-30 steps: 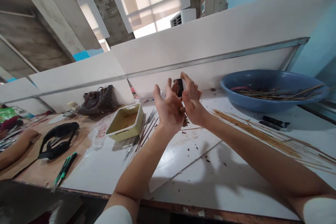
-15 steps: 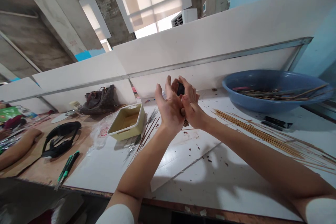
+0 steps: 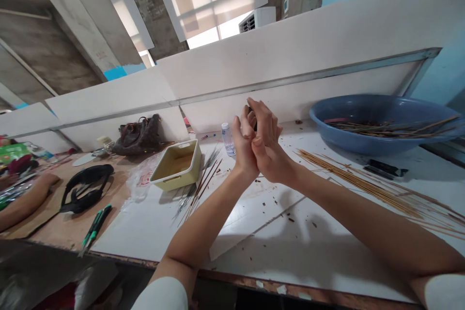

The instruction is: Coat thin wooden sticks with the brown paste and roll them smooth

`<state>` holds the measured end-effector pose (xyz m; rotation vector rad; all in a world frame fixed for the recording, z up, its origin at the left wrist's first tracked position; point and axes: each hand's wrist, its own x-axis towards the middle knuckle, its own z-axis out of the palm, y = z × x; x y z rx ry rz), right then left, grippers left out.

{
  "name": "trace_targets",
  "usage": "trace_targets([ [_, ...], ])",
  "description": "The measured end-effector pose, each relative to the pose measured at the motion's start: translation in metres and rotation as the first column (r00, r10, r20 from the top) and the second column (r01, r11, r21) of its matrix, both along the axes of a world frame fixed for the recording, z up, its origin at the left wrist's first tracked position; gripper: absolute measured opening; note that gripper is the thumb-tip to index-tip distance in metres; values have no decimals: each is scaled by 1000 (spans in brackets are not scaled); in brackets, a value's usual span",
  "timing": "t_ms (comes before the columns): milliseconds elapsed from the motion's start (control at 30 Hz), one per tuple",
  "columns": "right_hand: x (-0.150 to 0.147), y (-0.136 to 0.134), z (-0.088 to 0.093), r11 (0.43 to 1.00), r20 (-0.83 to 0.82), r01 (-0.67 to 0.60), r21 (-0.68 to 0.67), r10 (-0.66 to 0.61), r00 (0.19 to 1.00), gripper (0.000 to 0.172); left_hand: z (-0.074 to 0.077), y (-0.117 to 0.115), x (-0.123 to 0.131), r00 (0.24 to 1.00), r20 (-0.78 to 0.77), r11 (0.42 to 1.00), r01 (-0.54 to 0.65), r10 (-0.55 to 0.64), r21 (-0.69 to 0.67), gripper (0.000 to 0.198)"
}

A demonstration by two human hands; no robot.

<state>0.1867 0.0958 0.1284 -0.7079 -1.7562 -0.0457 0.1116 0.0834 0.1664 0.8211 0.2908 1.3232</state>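
Note:
Above the white board, my left hand and my right hand are pressed together, palm against palm. The right fingers curl over the left ones. Between the fingers shows a bit of a small dark lump; most of it is hidden, and its kind cannot be made out. Just left of my hands stands a small clear bottle with a white cap. Dark crumbs lie scattered below my wrists.
Thin brown sticks lie at right, near a black packet and a blue basin holding more sticks. At left are a yellow-green tub, wires, a green-black cutter, a black headset, a handbag and another person's arm.
My hands have closed together from a looser, spread position, with the right hand wrapping further over the left. The dark lump is now more covered. The clear bottle has come into sight.

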Motion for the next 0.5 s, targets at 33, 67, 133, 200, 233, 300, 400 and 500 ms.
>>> trace_targets([
  [33, 2, -1, 2, 1000, 17, -2, 16, 2, 1000, 79, -3, 1, 3, 1000, 5, 1000, 24, -24, -5, 60],
  [67, 4, -1, 5, 1000, 26, -2, 31, 1, 1000, 79, -6, 1, 5, 999, 5, 999, 50, -50, -16, 60],
  [133, 11, 4, 8, 999, 4, 20, 49, -20, 1000, 77, -11, 1, 8, 995, -19, 994, 98, -100, -55, 62],
  [200, 20, 13, 9, 997, -48, 69, 36, -68, 997, 75, -12, -1, 8, 989, -58, 986, 128, -135, -109, 63],
  [233, 24, 17, 9, 995, -68, 92, 24, -91, 994, 75, -12, -1, 8, 987, -72, 982, 133, -144, -132, 64],
  [300, 30, 26, 7, 994, -76, 111, 12, -110, 991, 74, -9, 0, 5, 987, -80, 979, 127, -141, -158, 66],
  [400, 27, 31, 1, 996, -51, 92, 11, -91, 995, 73, -4, 5, -2, 993, -61, 982, 92, -104, -163, 68],
  [500, 15, 27, -6, 998, -4, 67, 2, -67, 998, 76, -1, 11, -6, 995, -35, 984, 92, -98, -152, 69],
])
